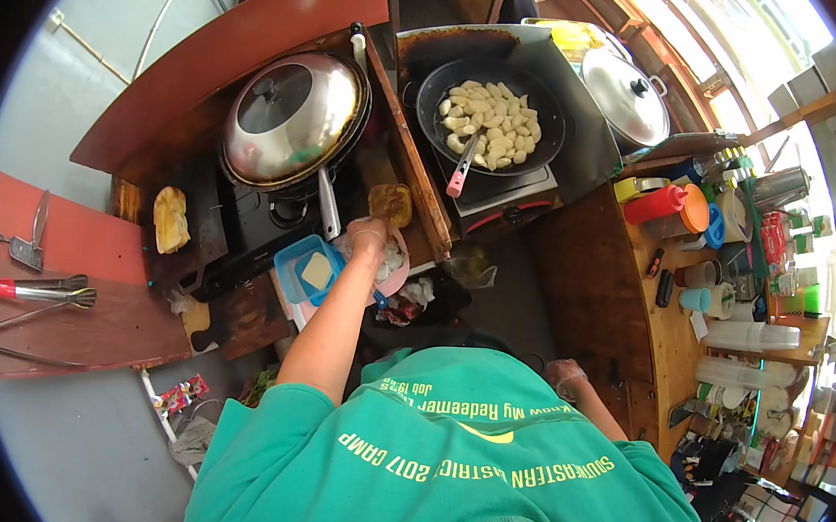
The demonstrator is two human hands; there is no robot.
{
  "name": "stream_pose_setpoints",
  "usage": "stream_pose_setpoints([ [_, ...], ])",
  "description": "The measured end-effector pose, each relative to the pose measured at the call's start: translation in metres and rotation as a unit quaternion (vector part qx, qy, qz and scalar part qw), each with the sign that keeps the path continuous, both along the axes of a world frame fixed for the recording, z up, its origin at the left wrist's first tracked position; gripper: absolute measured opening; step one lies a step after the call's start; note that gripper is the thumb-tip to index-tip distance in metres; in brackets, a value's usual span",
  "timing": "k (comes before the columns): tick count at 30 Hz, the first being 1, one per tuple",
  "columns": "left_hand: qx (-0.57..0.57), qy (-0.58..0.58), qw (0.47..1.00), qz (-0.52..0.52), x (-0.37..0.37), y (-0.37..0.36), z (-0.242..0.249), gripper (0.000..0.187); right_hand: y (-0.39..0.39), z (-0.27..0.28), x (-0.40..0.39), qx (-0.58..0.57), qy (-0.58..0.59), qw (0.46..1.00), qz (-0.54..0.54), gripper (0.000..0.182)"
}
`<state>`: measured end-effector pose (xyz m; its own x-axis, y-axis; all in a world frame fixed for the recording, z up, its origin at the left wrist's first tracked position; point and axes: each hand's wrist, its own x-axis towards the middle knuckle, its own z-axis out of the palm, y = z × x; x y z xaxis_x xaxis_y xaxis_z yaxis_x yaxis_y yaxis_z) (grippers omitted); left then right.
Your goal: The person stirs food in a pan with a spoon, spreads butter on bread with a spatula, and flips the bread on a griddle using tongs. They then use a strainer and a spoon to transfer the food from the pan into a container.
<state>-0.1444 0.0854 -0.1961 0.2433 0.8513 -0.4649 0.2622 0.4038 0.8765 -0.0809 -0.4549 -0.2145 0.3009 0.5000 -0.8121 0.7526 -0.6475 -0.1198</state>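
My left hand (pixel 369 237), in a clear plastic glove, reaches over a pink plate (pixel 395 277) with whitish pieces on it. Its fingertips are close to a container of amber liquid (pixel 390 203); its fingers look closed, but what they hold, if anything, is hidden. Beside the wrist stands a blue plastic tub (pixel 290 263) with a pale block (pixel 317 271) inside. My right hand (pixel 564 373), also gloved, hangs low by my side near the wooden cabinet, its fingers too small to read. Pale, plump pieces (pixel 493 120) fill part of a black wok (pixel 550 134), where a pink-handled utensil (pixel 459 174) rests.
A domed lid (pixel 287 118) covers a long-handled pan on the left stove. Tongs (pixel 38 287) lie on the red-brown board. On the right counter stand a red squeeze bottle (pixel 655 203), an orange-lidded jar (pixel 694 211) and stacked plastic containers (pixel 754 337). A lidded pot (pixel 627 99) stands behind.
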Motion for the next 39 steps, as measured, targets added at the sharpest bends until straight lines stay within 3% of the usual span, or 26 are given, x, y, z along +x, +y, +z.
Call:
stream_pose_setpoints([
  [3,0.031,0.030,0.998,-0.036,0.002,-0.004,0.004,0.011,0.002,-0.007,-0.012,-0.083,0.018,0.996,-0.005,0.021],
  [6,-0.050,-0.071,0.996,-0.002,-0.002,-0.004,0.005,0.010,-0.009,-0.014,-0.017,-0.054,0.009,0.999,-0.002,0.024],
  [9,-0.092,-0.080,0.992,0.021,-0.003,-0.011,0.012,0.009,-0.023,-0.029,-0.020,-0.042,0.004,0.998,-0.040,0.025],
  [16,-0.074,-0.126,0.989,0.004,-0.017,-0.012,0.011,0.010,-0.018,-0.014,-0.010,-0.043,0.004,0.999,-0.032,0.025],
  [18,0.096,-0.029,0.993,-0.059,-0.022,-0.015,0.015,0.010,-0.014,-0.006,-0.006,-0.046,0.007,0.999,-0.018,0.026],
  [21,0.239,-0.105,0.948,-0.183,-0.032,0.053,-0.132,0.018,-0.009,0.010,-0.001,-0.045,0.008,0.998,-0.039,0.025],
  [22,0.308,0.004,0.929,-0.206,-0.031,0.039,-0.092,0.019,-0.010,0.011,0.002,-0.045,0.009,0.998,-0.039,0.025],
  [24,0.431,0.232,0.841,-0.229,-0.030,0.004,0.008,0.024,-0.015,0.011,0.008,-0.042,0.021,0.999,-0.006,0.025],
  [26,0.417,0.237,0.841,-0.249,-0.029,-0.001,0.043,0.023,-0.084,-0.101,0.018,0.080,0.070,0.990,-0.097,0.023],
  [27,0.405,0.240,0.840,-0.270,-0.028,-0.002,0.049,0.022,-0.116,-0.153,0.022,0.140,0.100,0.976,-0.134,0.022],
  [28,0.404,0.240,0.840,-0.270,-0.031,0.001,0.047,0.022,-0.092,-0.108,0.021,0.096,0.062,0.990,-0.084,0.022],
  [30,0.475,0.249,0.777,-0.329,-0.033,0.013,0.041,0.024,-0.030,0.004,0.018,0.006,-0.006,1.000,0.025,0.022],
  [31,0.480,0.241,0.775,-0.333,-0.034,0.017,0.036,0.024,-0.046,-0.019,0.022,0.004,-0.015,1.000,0.016,0.022],
  [33,0.483,0.211,0.790,-0.313,-0.036,0.013,0.044,0.023,-0.085,-0.097,0.024,0.043,0.044,0.979,-0.196,0.023],
  [34,0.483,0.220,0.791,-0.305,-0.036,0.015,0.037,0.022,-0.089,-0.105,0.024,0.057,0.061,0.959,-0.269,0.025],
  [35,0.487,0.213,0.789,-0.308,-0.036,0.013,0.035,0.022,-0.104,-0.130,0.022,0.060,0.056,0.958,-0.276,0.025],
  [37,0.466,0.187,0.818,-0.280,-0.039,0.009,0.032,0.023,-0.135,-0.183,0.023,0.241,0.088,0.868,-0.425,0.012],
  [38,0.469,0.185,0.817,-0.281,-0.040,0.009,0.026,0.023,-0.133,-0.183,0.025,0.244,0.086,0.867,-0.426,0.012],
  [39,0.446,0.159,0.842,-0.260,-0.041,0.010,0.017,0.023,-0.131,-0.182,0.027,0.181,0.085,0.907,-0.370,0.015],
])
